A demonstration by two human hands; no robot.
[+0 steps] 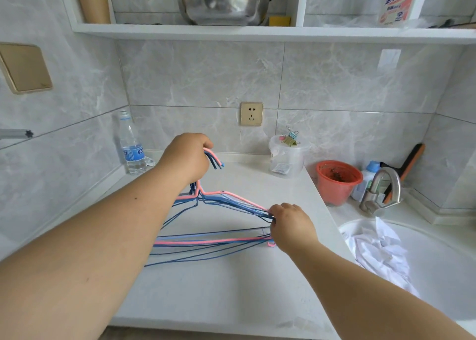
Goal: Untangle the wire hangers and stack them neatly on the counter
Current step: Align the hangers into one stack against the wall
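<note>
A bundle of several wire hangers (219, 239), dark blue, light blue and pink, hangs together just above the pale counter (231, 293). My left hand (186, 159) is closed around the bunched hooks and necks at the top. My right hand (291, 226) pinches the right-hand corners of the hangers where the shoulder wires meet the bottom bars. The bottom bars fan out slightly toward the left, and my left forearm hides their left ends.
A water bottle (131, 146) stands at the back left, a clear tub with binder clips (287, 155) at the back. An orange pot (337, 182), a tap (381, 192) and a sink holding white cloth (381, 252) lie to the right. A shelf (257, 34) overhangs.
</note>
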